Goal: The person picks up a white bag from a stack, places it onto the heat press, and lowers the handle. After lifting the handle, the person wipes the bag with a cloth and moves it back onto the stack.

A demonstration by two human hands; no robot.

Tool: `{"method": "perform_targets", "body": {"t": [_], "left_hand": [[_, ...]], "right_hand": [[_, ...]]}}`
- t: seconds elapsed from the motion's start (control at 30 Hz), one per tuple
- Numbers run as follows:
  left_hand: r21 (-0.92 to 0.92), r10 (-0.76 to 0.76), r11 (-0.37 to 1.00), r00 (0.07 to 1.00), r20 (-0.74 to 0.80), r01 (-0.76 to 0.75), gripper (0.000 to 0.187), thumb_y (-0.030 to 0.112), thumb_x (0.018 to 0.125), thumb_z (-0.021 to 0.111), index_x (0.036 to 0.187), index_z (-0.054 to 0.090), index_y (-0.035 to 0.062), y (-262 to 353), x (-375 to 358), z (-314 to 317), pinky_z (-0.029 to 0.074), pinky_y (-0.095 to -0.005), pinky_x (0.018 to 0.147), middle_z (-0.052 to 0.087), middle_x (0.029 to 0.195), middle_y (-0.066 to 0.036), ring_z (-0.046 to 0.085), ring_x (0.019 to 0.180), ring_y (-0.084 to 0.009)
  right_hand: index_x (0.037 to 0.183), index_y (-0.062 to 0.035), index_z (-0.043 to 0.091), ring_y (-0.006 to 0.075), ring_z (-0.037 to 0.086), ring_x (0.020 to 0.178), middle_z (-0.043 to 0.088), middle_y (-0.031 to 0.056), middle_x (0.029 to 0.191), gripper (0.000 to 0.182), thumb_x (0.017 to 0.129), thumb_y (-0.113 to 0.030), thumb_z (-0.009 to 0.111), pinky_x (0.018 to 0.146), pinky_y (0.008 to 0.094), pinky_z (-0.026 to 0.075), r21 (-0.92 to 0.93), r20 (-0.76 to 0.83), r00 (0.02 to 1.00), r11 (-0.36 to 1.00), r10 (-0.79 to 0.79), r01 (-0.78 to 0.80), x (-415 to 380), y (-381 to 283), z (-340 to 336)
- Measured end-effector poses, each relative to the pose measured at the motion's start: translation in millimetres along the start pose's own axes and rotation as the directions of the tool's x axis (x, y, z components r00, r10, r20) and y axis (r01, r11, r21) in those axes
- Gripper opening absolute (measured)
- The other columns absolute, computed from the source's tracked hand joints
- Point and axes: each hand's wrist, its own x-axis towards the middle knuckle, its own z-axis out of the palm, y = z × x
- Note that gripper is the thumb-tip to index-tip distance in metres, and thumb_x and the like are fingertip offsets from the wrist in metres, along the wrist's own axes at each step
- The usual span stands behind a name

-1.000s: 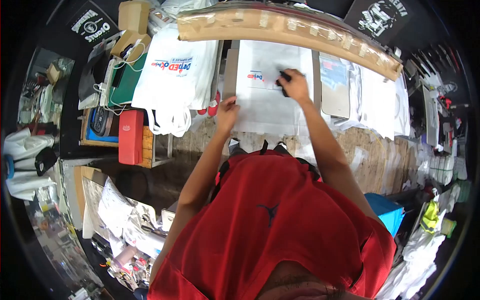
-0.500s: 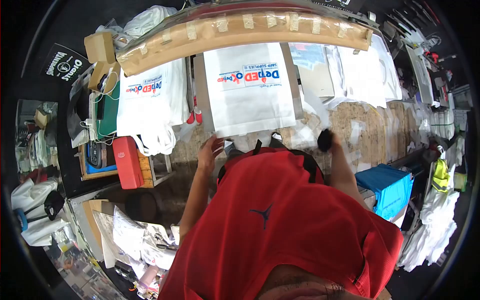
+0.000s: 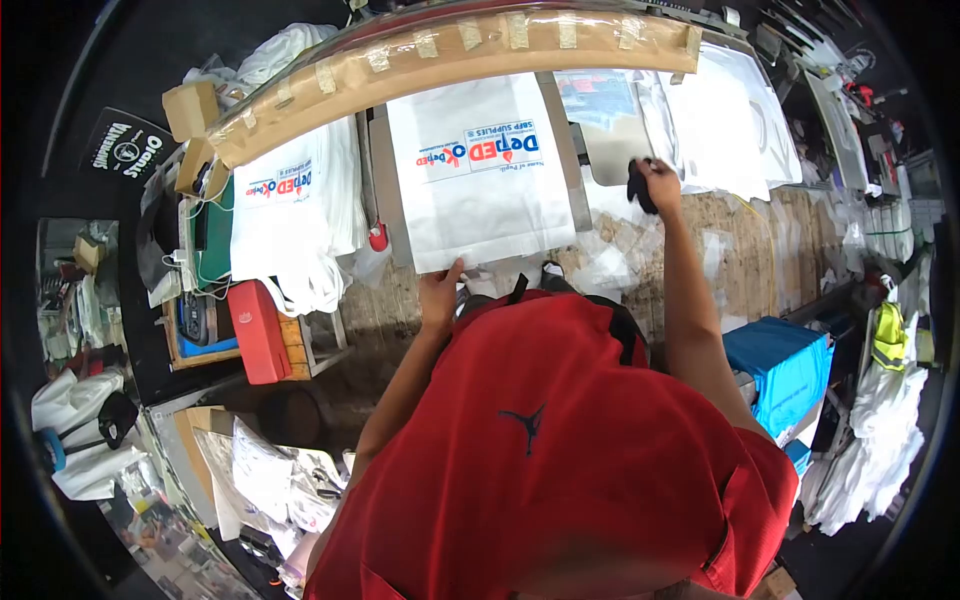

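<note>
A white tote bag (image 3: 480, 190) printed "DepED" in red and blue lies flat on the press plate in front of me. My left hand (image 3: 438, 293) pinches its near bottom edge. My right hand (image 3: 655, 183) is raised to the right of the bag, shut on a small black cloth pad (image 3: 637, 185), just below a grey board (image 3: 615, 145). My red shirt hides the bench edge nearest to me.
A taped cardboard-covered bar (image 3: 450, 50) arches over the bag. A stack of printed white bags (image 3: 290, 210) hangs at left beside a red box (image 3: 255, 315). More white bags (image 3: 740, 130) lie at right. A blue bin (image 3: 780, 370) stands at right.
My right hand rose from the bench's near edge to beside the grey board, still holding the black pad. My left hand closed on the bag's near edge.
</note>
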Motion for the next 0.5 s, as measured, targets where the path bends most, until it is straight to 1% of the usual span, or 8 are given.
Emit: {"method": "perform_targets", "body": {"t": [0.03, 0.07, 0.13, 0.17, 0.23, 0.27, 0.33, 0.5], "left_hand": [[0.078, 0.091, 0.993, 0.995, -0.043, -0.088, 0.037, 0.032, 0.089, 0.073, 0.09, 0.07, -0.0045, 3, -3, 2, 0.046, -0.0302, 0.064, 0.067, 0.076, -0.006, 0.06, 0.069, -0.0164], [0.16, 0.185, 0.972, 0.98, -0.079, -0.17, 0.039, 0.033, 0.09, 0.071, 0.088, 0.07, -0.006, 7, -5, 2, 0.045, -0.031, 0.062, 0.067, 0.072, -0.008, 0.059, 0.064, -0.0156], [0.281, 0.319, 0.917, 0.943, -0.091, -0.283, 0.039, 0.032, 0.091, 0.07, 0.088, 0.069, -0.0064, 11, -4, 0, 0.045, -0.0307, 0.062, 0.067, 0.073, -0.009, 0.057, 0.065, -0.0133], [0.401, 0.436, 0.837, 0.897, -0.079, -0.372, 0.038, 0.031, 0.092, 0.068, 0.088, 0.069, -0.0068, 11, -5, -1, 0.045, -0.0303, 0.062, 0.067, 0.073, -0.01, 0.055, 0.065, -0.0111], [0.43, 0.35, 0.857, 0.933, -0.085, -0.283, 0.037, 0.03, 0.094, 0.066, 0.089, 0.067, -0.007, 19, -7, -6, 0.046, -0.0304, 0.062, 0.066, 0.072, -0.01, 0.055, 0.065, -0.0106], [0.459, 0.268, 0.865, 0.96, -0.082, -0.202, 0.036, 0.028, 0.095, 0.064, 0.09, 0.066, -0.0072, 25, -7, -7, 0.047, -0.0304, 0.062, 0.066, 0.071, -0.009, 0.055, 0.064, -0.0101], [0.294, 0.324, 0.913, 0.94, -0.104, -0.283, 0.033, 0.026, 0.097, 0.062, 0.09, 0.065, -0.0067, 34, -5, -5, 0.047, -0.0302, 0.061, 0.064, 0.07, -0.008, 0.055, 0.063, -0.0104], [-0.001, 0.376, 0.923, 0.901, -0.217, -0.385, 0.028, 0.021, 0.1, 0.057, 0.09, 0.061, -0.0045, 67, 0, -16, 0.046, -0.0293, 0.058, 0.06, 0.067, -0.005, 0.052, 0.06, -0.0096]], "right_hand": [[0.119, -0.0024, 0.065, 0.0294, 0.068, 0.096, 0.072, 0.0163, 0.1, 0.066, 0.08, -0.055, 0.072, 0.086, 0.0331, 0.051, -0.063, -0.079, 0.995, 0.997, -0.054, 0.049, 7, -13, 5], [0.126, -0.0027, 0.06, 0.0341, 0.067, 0.102, 0.07, 0.0174, 0.109, 0.076, 0.079, -0.061, 0.07, 0.089, 0.0366, 0.051, -0.401, -0.201, 0.965, 0.913, -0.168, 0.076, 12, -26, 10], [0.126, -0.0043, 0.06, 0.0352, 0.066, 0.1, 0.068, 0.0175, 0.113, 0.075, 0.081, -0.064, 0.067, 0.087, 0.0375, 0.052, -0.522, -0.292, 0.801, 0.789, -0.522, 0.324, 3, -61, 14], [0.123, -0.0042, 0.061, 0.0332, 0.067, 0.099, 0.069, 0.0174, 0.109, 0.072, 0.082, -0.063, 0.066, 0.085, 0.0371, 0.052, -0.276, -0.172, 0.881, 0.88, -0.441, 0.387, -9, -83, 12], [0.114, -0.0019, 0.065, 0.0254, 0.07, 0.087, 0.071, 0.0156, 0.093, 0.062, 0.085, -0.057, 0.066, 0.077, 0.0343, 0.053, 0.081, 0.171, 0.921, 0.937, -0.35, 0.341, -30, -98, 17], [0.114, -0.0019, 0.065, 0.0254, 0.07, 0.087, 0.071, 0.0156, 0.093, 0.062, 0.085, -0.057, 0.066, 0.077, 0.0343, 0.053, 0.079, 0.18, 0.917, 0.934, -0.357, 0.348, -37, -100, 17], [0.101, 0.0028, 0.068, 0.0155, 0.069, 0.072, 0.069, 0.0113, 0.079, 0.047, 0.086, -0.041, 0.073, 0.062, 0.0292, 0.052, -0.136, 0.666, 0.724, 0.925, -0.179, 0.354, -59, -110, 15], [0.098, 0.0041, 0.066, 0.0196, 0.067, 0.055, 0.069, 0.0121, 0.077, 0.055, 0.086, -0.049, 0.068, 0.053, 0.0312, 0.053, -0.073, 0.81, 0.585, 0.984, -0.037, 0.164, -123, -101, 44]]}}
